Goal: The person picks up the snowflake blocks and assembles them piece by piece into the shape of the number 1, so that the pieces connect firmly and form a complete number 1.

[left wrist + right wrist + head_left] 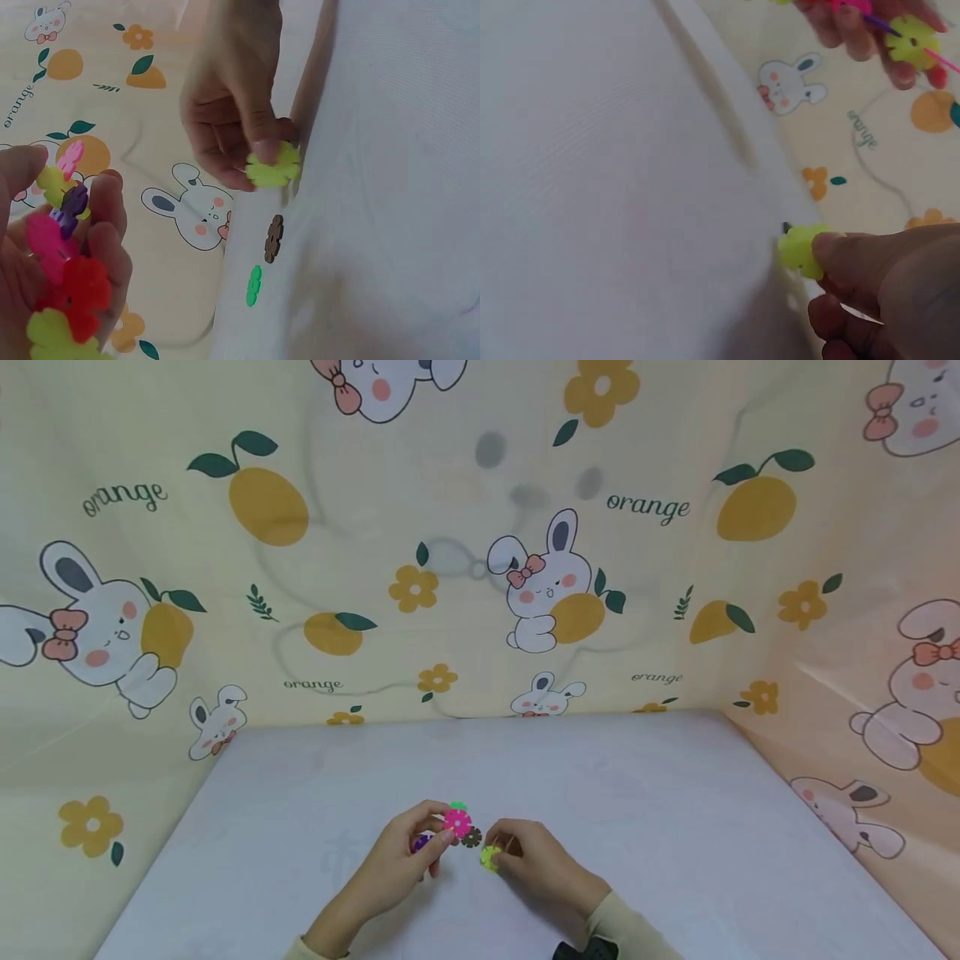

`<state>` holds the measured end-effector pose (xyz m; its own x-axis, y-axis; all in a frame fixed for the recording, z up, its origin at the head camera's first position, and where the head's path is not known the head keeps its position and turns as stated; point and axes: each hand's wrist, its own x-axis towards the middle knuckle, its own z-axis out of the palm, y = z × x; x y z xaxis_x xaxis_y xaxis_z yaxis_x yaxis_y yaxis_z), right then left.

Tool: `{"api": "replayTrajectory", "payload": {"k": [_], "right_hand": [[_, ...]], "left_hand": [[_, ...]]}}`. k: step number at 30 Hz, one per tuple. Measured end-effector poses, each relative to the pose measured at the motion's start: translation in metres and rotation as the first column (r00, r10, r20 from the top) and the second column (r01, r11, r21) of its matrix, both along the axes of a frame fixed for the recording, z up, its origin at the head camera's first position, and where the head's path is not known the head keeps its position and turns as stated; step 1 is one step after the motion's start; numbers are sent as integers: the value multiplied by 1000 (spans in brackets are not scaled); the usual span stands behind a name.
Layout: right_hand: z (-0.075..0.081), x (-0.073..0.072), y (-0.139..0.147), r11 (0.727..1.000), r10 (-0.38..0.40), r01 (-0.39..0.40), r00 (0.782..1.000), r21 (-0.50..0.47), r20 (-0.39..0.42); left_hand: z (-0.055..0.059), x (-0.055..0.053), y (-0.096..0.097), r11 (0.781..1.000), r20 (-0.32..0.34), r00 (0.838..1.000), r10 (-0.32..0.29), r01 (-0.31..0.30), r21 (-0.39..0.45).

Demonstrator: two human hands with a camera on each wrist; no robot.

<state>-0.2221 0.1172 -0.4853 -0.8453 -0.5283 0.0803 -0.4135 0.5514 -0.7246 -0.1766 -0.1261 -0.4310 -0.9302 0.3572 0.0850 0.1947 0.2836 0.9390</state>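
My left hand grips a chain of interlocking flower-shaped plastic discs, with a magenta disc facing up. In the left wrist view the chain also shows a purple disc, a red disc and a yellow disc along the palm. Just to the right, my right hand pinches a single yellow-green disc between thumb and fingers, low over the table. A brown disc and a green disc lie loose on the table, past the hands.
The white table stretches out around both hands. Printed cloth with rabbits and oranges hangs at the back and both sides. A black device sits at the right wrist, by the sleeve.
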Motion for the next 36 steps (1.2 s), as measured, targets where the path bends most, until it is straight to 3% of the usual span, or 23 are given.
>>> {"api": "replayTrajectory", "payload": {"k": [6,16,29,36], "right_hand": [[9,-5,4,984,-1,10,999,-178,52],[25,1,3,910,9,45,992,-412,128],[39,10,-1,840,25,80,982,-537,186],[44,14,-3,823,36,64,986,-564,164]], "left_hand": [[0,0,2,1000,-13,1000,9,-9,-2],[-4,2,4,998,-70,997,38,-42,-56],[-2,4,5,996,-100,994,50,-57,-68],[-3,5,6,997,-91,995,31,-37,-68]]}}
